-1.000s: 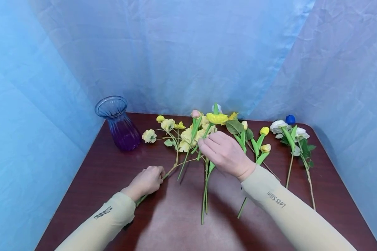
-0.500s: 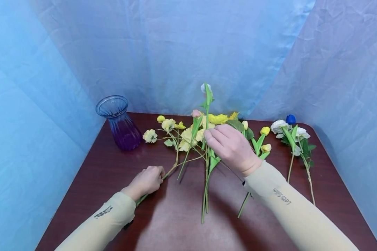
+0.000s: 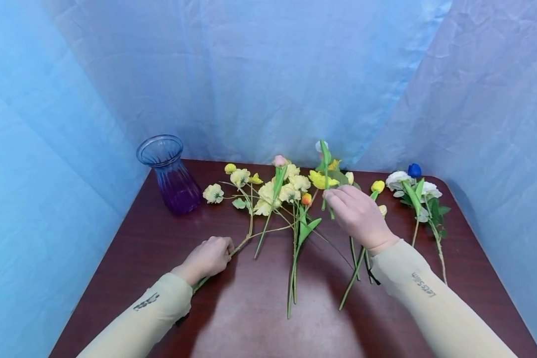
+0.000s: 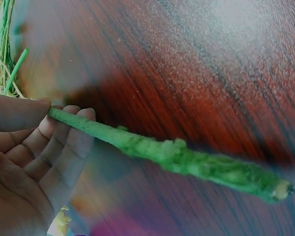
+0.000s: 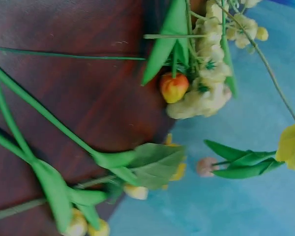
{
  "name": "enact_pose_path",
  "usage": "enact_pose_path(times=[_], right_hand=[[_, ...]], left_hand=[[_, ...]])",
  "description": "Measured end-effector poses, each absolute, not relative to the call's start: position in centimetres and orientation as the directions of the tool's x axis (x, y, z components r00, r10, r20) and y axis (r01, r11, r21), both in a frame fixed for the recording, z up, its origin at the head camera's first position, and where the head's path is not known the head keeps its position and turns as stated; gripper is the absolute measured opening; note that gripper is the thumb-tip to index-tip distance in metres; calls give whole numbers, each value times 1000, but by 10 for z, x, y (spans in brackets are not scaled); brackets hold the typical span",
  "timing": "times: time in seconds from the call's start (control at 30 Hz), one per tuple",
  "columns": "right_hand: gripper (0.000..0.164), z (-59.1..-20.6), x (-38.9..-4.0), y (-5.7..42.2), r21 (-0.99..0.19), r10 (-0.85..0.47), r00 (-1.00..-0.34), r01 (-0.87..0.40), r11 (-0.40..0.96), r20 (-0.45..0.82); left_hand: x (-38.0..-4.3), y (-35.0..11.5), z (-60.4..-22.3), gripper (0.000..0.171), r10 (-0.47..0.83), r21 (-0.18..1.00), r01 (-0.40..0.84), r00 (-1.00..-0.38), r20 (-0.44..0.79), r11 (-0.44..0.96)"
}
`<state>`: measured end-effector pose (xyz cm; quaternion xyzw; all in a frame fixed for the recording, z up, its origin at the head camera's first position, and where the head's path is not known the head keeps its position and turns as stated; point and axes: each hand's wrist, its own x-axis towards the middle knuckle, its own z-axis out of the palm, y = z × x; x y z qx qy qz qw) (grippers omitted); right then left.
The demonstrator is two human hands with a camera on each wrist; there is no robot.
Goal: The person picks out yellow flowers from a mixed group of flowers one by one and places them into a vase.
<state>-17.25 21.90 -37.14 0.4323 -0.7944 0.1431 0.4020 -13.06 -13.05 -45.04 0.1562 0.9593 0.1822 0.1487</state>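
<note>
My left hand (image 3: 208, 256) rests low over the table at the left, holding the green stem (image 4: 162, 152) of a branch with pale yellow blooms (image 3: 213, 193). In the left wrist view, the thumb and fingertips pinch this stem, and its cut end sticks out. My right hand (image 3: 355, 214) pinches a pale tulip (image 3: 324, 151) by its green stem above the pile, bloom upward. A bright yellow flower (image 3: 322, 180) shows just beyond those fingers. An orange tulip (image 3: 306, 199) lies left of them, also visible in the right wrist view (image 5: 174, 88), where the hand itself is out of sight.
A blue-purple glass vase (image 3: 170, 174) stands at the back left. A pink tulip (image 3: 279, 161) lies in the middle. Yellow tulips (image 3: 378, 186) are right of centre. White flowers (image 3: 398, 180) and a blue tulip (image 3: 414, 170) lie further right. Blue curtains (image 3: 268, 74) hang behind the table.
My right hand has moved right with the pale tulip, which rose and then came lower. The bright yellow flower has shifted right, and the orange tulip now shows. My left hand has stayed put.
</note>
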Motion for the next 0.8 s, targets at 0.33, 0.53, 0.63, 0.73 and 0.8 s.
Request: enact_pose_path(times=[0.33, 0.53, 0.63, 0.73, 0.8], right_hand=[[28, -402, -166, 257, -55, -459, -498, -719, 693, 736], [27, -443, -153, 270, -10, -643, -471, -811, 585, 604], [33, -456, -144, 277, 30, -737, -462, -838, 545, 493], [38, -462, -139, 283, 62, -792, -454, -851, 521, 408], [42, -465, -138, 285, 57, -803, -468, -851, 522, 369]], left_hand=[[-131, -136, -450, 12, 311, 372, 198, -911, -272, 907], [-133, -137, -452, 12, 322, 389, 203, -907, -271, 899], [-133, -138, -452, 12, 320, 399, 196, -908, -272, 896], [-134, -138, -453, 12, 322, 405, 195, -907, -272, 893], [-134, -139, -453, 12, 323, 405, 198, -907, -269, 893]])
